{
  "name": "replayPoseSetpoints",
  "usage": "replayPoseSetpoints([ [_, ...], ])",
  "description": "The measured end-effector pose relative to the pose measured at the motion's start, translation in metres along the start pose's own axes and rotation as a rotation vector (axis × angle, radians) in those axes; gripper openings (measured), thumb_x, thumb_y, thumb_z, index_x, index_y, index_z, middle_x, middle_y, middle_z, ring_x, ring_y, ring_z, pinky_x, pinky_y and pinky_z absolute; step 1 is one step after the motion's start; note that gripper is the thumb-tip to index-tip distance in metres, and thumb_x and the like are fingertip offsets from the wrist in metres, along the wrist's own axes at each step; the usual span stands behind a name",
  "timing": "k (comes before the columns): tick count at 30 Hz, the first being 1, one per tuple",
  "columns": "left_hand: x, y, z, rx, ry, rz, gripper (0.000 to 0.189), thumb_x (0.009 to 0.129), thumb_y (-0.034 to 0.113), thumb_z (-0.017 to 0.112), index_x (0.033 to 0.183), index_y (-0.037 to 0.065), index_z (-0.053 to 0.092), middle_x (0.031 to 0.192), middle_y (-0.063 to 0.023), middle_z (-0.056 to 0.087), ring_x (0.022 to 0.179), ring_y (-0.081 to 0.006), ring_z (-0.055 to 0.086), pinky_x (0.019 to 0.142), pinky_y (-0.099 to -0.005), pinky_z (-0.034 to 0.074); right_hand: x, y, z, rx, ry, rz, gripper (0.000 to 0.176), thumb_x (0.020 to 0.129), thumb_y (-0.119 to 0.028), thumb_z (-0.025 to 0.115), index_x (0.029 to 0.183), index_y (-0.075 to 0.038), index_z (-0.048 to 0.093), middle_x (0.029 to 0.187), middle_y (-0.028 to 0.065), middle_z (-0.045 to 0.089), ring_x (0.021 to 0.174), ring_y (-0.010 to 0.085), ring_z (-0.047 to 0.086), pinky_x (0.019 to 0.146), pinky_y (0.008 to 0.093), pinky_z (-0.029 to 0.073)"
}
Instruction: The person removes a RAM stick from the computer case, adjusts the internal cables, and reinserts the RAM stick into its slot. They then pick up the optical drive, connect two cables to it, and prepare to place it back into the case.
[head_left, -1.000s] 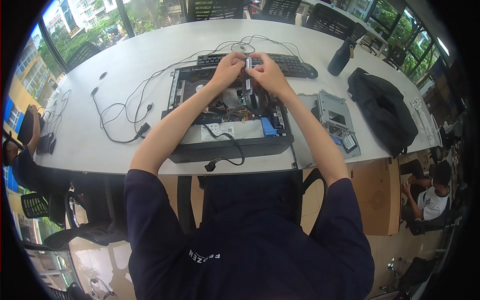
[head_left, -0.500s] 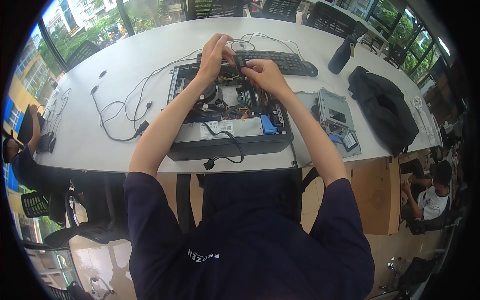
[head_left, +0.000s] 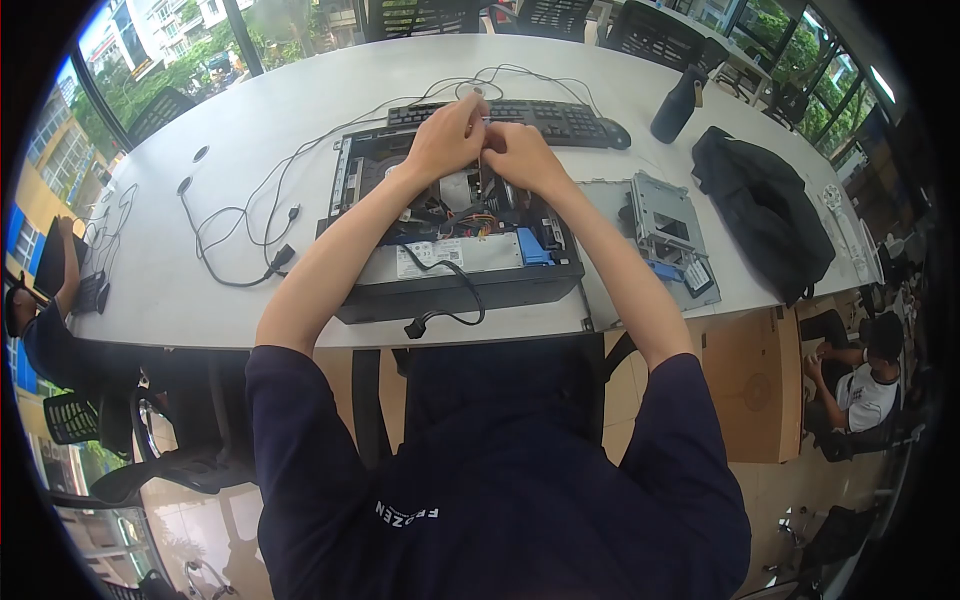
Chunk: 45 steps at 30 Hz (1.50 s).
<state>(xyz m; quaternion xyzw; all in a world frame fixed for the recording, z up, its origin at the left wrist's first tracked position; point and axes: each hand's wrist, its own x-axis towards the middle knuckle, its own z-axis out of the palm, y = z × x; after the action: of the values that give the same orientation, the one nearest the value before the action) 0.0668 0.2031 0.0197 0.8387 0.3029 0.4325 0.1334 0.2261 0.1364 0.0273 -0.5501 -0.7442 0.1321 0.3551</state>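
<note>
Left hand (head_left: 448, 140) has moved in beside my right hand (head_left: 524, 157), fingers curled over the open computer (head_left: 455, 297) near the table (head_left: 235, 315)'s front edge, grips hidden, so pulling blind could strain the wires (head_left: 482, 224).

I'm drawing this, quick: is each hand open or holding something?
Left hand: fingers curled; can't tell if it holds anything.
Right hand: fingers bent; can't tell either.

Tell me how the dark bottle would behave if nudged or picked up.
Pushed near its top, the bottle would probably tip, since it stands upright and is tall and narrow. Once down, its rounded body could well roll on the smooth-looking table. It looks rigid, so it should keep its shape when gripped; its contents are hidden, so I can't judge weight.
</note>
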Motion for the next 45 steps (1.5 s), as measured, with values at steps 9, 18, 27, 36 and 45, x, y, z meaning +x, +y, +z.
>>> replayPoseSetpoints([
  [9, -0.003, -0.024, 0.008, -0.03, -0.33, 0.045, 0.028, 0.087, 0.005, 0.052, 0.112, -0.002, 0.063, 0.107, -0.0197, 0.068, 0.101, -0.0351, 0.066, 0.087, -0.0424, 0.051, 0.007, 0.012, 0.007, -0.42, -0.133, -0.078, 0.016, 0.075, -0.017, 0.064, 0.083, -0.006, 0.074, 0.083, 0.0194, 0.073, 0.087, 0.0331, 0.072, 0.084, 0.0478, 0.051],
  [18, -0.01, -0.031, 0.015, 0.068, -0.366, 0.205, 0.025, 0.083, 0.004, 0.055, 0.104, 0.0, 0.066, 0.102, -0.0186, 0.069, 0.098, -0.0394, 0.064, 0.087, -0.0442, 0.051, 0.001, 0.012, 0.01, -0.603, -0.191, -0.115, 0.012, 0.073, -0.015, 0.067, 0.077, -0.006, 0.073, 0.077, 0.0169, 0.071, 0.082, 0.0332, 0.071, 0.082, 0.0444, 0.049],
  [27, -0.011, -0.032, 0.015, 0.105, -0.405, 0.165, 0.021, 0.082, 0.005, 0.057, 0.101, 0.0, 0.066, 0.1, -0.0186, 0.067, 0.099, -0.0394, 0.063, 0.088, -0.0471, 0.05, 0.003, 0.018, 0.016, -0.609, -0.174, -0.113, 0.011, 0.077, -0.013, 0.066, 0.082, -0.005, 0.071, 0.078, 0.0172, 0.072, 0.082, 0.0337, 0.071, 0.083, 0.0455, 0.049],
  [36, -0.012, -0.038, 0.018, 0.167, -0.441, 0.173, 0.019, 0.08, 0.004, 0.055, 0.096, -0.002, 0.063, 0.101, -0.0204, 0.065, 0.102, -0.0409, 0.062, 0.089, -0.049, 0.049, 0.006, 0.017, 0.015, -0.671, -0.214, -0.134, 0.014, 0.081, -0.018, 0.067, 0.085, -0.005, 0.071, 0.081, 0.0161, 0.072, 0.084, 0.0332, 0.072, 0.081, 0.0466, 0.051],
  [45, -0.01, -0.04, 0.019, 0.18, -0.49, 0.099, 0.03, 0.079, 0.007, 0.052, 0.1, 0.001, 0.072, 0.111, -0.0183, 0.069, 0.106, -0.0383, 0.065, 0.094, -0.0462, 0.051, 0.006, 0.02, 0.019, -0.646, -0.196, -0.145, 0.013, 0.079, -0.02, 0.073, 0.083, -0.007, 0.074, 0.084, 0.0143, 0.074, 0.089, 0.0298, 0.073, 0.084, 0.045, 0.051],
])
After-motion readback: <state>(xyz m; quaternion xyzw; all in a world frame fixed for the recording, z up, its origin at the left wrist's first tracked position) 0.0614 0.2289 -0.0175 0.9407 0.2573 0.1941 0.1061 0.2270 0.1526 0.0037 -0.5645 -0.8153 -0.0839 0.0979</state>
